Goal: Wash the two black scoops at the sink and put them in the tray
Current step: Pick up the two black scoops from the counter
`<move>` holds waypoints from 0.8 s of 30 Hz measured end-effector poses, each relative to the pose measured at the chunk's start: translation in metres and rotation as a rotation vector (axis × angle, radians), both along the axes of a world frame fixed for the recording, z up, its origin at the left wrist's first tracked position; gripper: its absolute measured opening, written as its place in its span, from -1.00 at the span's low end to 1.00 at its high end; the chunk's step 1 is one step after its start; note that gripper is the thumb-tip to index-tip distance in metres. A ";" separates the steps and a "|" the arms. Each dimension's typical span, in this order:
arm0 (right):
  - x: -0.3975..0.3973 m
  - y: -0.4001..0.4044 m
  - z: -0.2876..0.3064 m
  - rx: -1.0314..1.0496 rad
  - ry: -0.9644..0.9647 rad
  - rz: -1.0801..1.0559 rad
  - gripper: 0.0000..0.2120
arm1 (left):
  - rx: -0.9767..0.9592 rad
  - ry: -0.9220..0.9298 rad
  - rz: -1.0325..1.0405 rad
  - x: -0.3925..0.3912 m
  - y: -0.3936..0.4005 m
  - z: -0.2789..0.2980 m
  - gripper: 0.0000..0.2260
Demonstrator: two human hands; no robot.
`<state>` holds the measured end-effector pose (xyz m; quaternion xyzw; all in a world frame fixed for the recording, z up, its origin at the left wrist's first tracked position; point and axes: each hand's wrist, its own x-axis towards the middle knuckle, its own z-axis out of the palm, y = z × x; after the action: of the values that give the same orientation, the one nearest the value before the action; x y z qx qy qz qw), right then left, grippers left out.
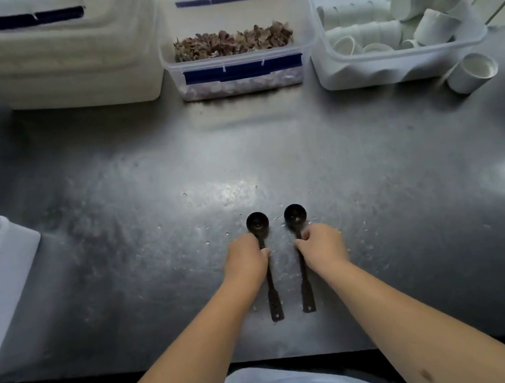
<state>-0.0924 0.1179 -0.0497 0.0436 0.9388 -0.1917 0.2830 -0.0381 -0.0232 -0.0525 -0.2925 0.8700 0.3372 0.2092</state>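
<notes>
Two black scoops lie side by side on the steel counter [376, 206], near centre, bowls far, handles pointing near: left scoop [266, 264], right scoop [301, 259]. Apart, roughly parallel.

Handling, my read: thin moulded plastic, light, stiff, not fragile. Droplets on the counter around them, so expect slick handles. Best hold is the narrow neck just behind the bowl, or the wider flat tail for more purchase.

Look: small round bowls, long slim handles, flared tail with a hang hole. Matte black, matching pair.

Left hand [248, 260] has fingers curled round the left scoop's neck; right hand [322, 246] likewise pinches the right scoop's neck. Both scoops look flat on the counter, not lifted.

Outward: white tray [4, 258] at the left edge. Far side: big white bin [48, 64] left, clear tub of brown bits [233, 44] centre, tub of white cups [396, 25] right, one loose cup [471, 73] beside it. No sink in view.
</notes>
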 end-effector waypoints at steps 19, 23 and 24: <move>0.019 0.022 0.050 -0.628 -0.293 -0.065 -0.80 | 0.578 0.165 0.531 0.071 -0.009 0.051 -0.87; 0.032 0.024 0.065 -0.693 -0.340 0.039 -0.81 | 0.565 0.250 0.626 0.105 0.014 0.072 -0.83; 0.036 0.025 0.068 -0.705 -0.356 0.072 -0.80 | 0.570 0.270 0.661 0.113 0.022 0.077 -0.84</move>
<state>-0.0564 0.1425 0.0184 -0.0566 0.7527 -0.4815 0.4455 0.0754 -0.0014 0.0244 -0.4388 0.6217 0.6471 0.0474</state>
